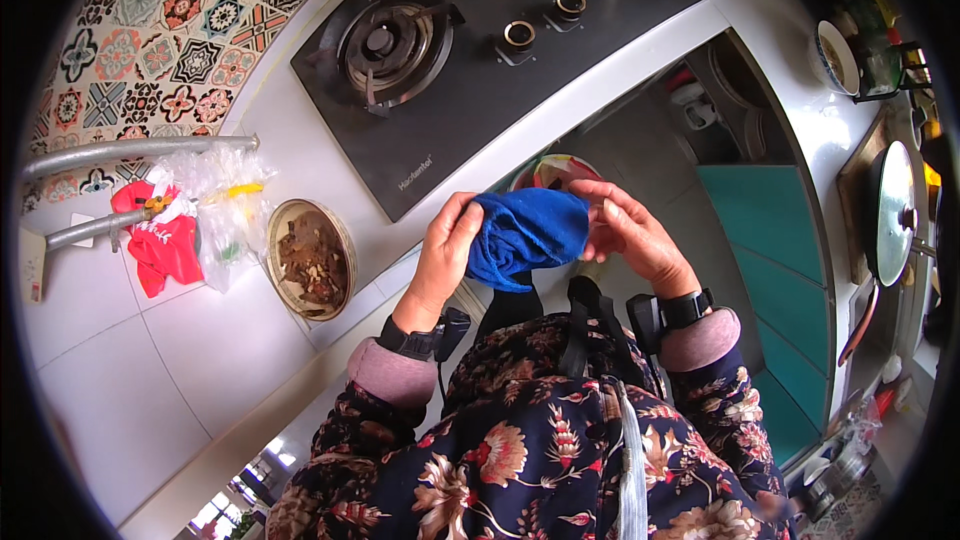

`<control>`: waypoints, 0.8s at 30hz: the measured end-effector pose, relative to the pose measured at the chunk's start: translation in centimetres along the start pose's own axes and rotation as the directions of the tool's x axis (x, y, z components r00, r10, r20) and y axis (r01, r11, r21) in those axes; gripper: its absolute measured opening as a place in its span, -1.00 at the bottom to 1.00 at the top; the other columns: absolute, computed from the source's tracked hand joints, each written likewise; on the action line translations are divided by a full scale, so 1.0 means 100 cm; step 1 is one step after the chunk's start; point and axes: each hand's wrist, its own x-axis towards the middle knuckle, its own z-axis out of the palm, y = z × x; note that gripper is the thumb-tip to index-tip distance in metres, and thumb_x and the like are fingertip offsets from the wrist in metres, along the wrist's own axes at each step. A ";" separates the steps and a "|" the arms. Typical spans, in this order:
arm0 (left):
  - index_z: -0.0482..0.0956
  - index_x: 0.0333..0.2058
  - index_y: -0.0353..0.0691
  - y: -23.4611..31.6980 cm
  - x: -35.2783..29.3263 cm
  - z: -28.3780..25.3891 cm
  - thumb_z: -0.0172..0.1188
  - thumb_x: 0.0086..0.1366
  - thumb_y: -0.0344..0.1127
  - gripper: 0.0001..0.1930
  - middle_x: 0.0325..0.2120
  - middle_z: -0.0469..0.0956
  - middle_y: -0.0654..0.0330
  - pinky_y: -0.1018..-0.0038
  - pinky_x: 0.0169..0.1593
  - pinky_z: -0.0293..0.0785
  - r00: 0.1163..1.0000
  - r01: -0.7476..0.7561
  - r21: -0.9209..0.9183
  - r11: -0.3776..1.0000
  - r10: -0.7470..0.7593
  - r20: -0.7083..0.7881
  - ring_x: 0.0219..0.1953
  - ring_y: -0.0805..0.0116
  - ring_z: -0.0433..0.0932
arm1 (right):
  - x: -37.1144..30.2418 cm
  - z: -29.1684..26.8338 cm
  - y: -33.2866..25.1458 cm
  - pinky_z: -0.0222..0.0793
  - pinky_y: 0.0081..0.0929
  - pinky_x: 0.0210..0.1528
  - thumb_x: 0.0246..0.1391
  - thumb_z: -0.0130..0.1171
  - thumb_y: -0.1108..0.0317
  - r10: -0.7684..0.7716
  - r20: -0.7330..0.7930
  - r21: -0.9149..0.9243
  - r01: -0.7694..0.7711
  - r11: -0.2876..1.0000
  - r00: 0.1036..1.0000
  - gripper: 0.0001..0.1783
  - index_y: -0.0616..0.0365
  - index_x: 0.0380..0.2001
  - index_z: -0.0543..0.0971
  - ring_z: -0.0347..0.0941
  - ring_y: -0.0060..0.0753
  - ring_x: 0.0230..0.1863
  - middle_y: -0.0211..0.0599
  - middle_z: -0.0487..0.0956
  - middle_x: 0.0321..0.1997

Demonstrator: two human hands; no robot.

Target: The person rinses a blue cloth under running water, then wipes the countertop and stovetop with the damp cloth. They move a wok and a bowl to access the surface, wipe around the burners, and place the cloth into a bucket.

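The person is holding a blue cloth (pixel 528 230) bunched between both hands, just in front of the chest and above the near edge of the white counter (pixel 300 155); the left hand (pixel 446 250) is curling its fingers closed around the cloth's left side, while the right hand (pixel 630 230) is pinching the right end with half-bent fingers; the cloth is looking gathered rather than spread, so any wiping seems not yet begun; the gas stove (pixel 480 50) is lying far beyond, and a bowl of scraps (pixel 310 258) is sitting to the left.
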 end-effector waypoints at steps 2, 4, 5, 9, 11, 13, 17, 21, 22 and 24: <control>0.44 -0.19 -0.29 -0.005 0.001 0.001 -0.05 0.43 -0.19 -0.74 -0.41 0.38 0.43 0.70 -0.18 0.27 0.999 0.043 -0.093 0.995 -0.044 -0.002 -0.33 0.65 0.29 | 0.000 0.001 0.000 0.40 -0.62 -0.16 0.06 0.22 -0.05 -0.002 0.064 -0.172 0.013 0.985 0.998 -0.28 0.02 0.22 0.30 0.49 -0.54 -0.19 -0.38 0.47 -0.16; 0.45 -0.19 -0.29 -0.008 0.001 0.003 -0.06 0.43 -0.19 -0.74 -0.41 0.38 0.43 0.71 -0.18 0.27 0.998 0.066 -0.149 0.987 -0.064 0.015 -0.33 0.65 0.29 | 0.005 0.008 0.003 0.39 -0.49 -0.03 -0.05 0.35 0.05 -0.116 0.061 -0.322 0.130 0.938 0.991 -0.23 0.04 0.20 0.32 0.45 -0.40 -0.04 -0.30 0.48 -0.07; 0.45 -0.20 -0.29 -0.008 0.001 0.004 -0.06 0.43 -0.18 -0.73 -0.41 0.39 0.42 0.70 -0.18 0.27 0.995 0.104 -0.114 0.988 -0.105 0.003 -0.33 0.65 0.29 | 0.007 0.013 0.006 0.37 -0.44 0.01 -0.06 0.37 0.10 -0.250 0.020 -0.440 0.233 0.867 0.968 -0.25 0.05 0.19 0.34 0.43 -0.35 -0.01 -0.26 0.47 -0.03; 0.47 -0.21 -0.29 -0.004 -0.002 0.005 -0.02 0.42 -0.17 -0.73 -0.41 0.41 0.41 0.69 -0.18 0.30 0.983 0.121 -0.075 0.990 -0.108 0.149 -0.33 0.64 0.32 | 0.015 0.032 0.011 0.30 -0.31 0.11 -0.10 0.38 0.25 -0.513 0.088 -0.682 0.427 0.594 0.854 -0.34 0.06 0.11 0.42 0.39 -0.18 0.06 -0.18 0.47 0.06; 0.48 -0.22 -0.29 0.000 -0.003 0.004 -0.01 0.41 -0.19 -0.74 -0.41 0.42 0.42 0.69 -0.18 0.31 0.962 0.198 -0.098 0.975 -0.174 0.210 -0.32 0.65 0.33 | 0.019 0.037 0.010 0.32 -0.32 0.08 -0.09 0.36 0.29 -0.521 0.202 -0.709 0.491 0.507 0.829 -0.48 0.09 0.00 0.50 0.41 -0.20 0.02 -0.19 0.52 -0.02; 0.50 -0.20 -0.28 0.005 -0.002 0.002 0.06 0.37 -0.21 -0.76 -0.40 0.46 0.41 0.67 -0.17 0.35 0.945 0.172 -0.036 0.984 -0.155 0.287 -0.30 0.66 0.37 | 0.021 0.036 0.007 0.35 -0.44 -0.04 -0.09 0.36 0.37 -0.255 0.127 -0.657 0.273 0.702 0.959 -0.62 0.12 -0.14 0.55 0.44 -0.34 -0.09 -0.31 0.54 -0.12; 0.45 -0.13 -0.26 0.007 -0.001 0.001 0.29 0.17 -0.15 -0.61 -0.26 0.49 0.27 0.54 -0.10 0.40 0.857 0.200 -0.012 0.980 -0.168 0.488 -0.23 0.53 0.45 | 0.019 0.025 0.001 0.38 -0.52 -0.14 -0.08 0.33 0.47 -0.373 0.208 -0.653 0.412 0.636 0.904 -0.76 0.13 -0.29 0.53 0.43 -0.50 -0.17 -0.40 0.52 -0.15; 0.45 -0.12 -0.25 -0.004 -0.001 0.009 0.33 0.10 -0.18 -0.57 -0.17 0.49 0.13 0.38 -0.11 0.44 0.909 -0.114 0.370 0.922 -0.053 0.414 -0.20 0.29 0.53 | 0.019 0.013 0.009 0.38 -0.55 -0.25 0.04 0.18 0.52 -0.341 0.081 -0.427 0.341 0.837 0.937 -0.85 0.15 -0.36 0.41 0.39 -0.61 -0.28 -0.39 0.47 -0.30; 0.45 -0.14 -0.25 -0.009 0.000 0.012 0.32 0.10 -0.18 -0.59 -0.16 0.48 0.10 0.38 -0.11 0.44 0.926 -0.156 0.457 0.875 -0.032 0.376 -0.20 0.25 0.53 | 0.022 0.011 0.013 0.37 -0.56 -0.28 0.05 0.17 0.52 -0.319 0.008 -0.451 0.288 0.845 0.948 -0.86 0.15 -0.35 0.41 0.38 -0.62 -0.31 -0.40 0.47 -0.33; 0.47 -0.18 -0.25 -0.019 0.006 0.018 0.31 0.10 -0.19 -0.63 -0.16 0.47 0.04 0.36 -0.13 0.44 0.951 -0.232 0.617 0.752 0.043 0.305 -0.19 0.16 0.53 | 0.035 0.004 0.018 0.35 -0.58 -0.33 0.06 0.16 0.52 -0.334 -0.080 -0.517 0.247 0.820 0.939 -0.86 0.15 -0.34 0.40 0.36 -0.64 -0.37 -0.42 0.46 -0.39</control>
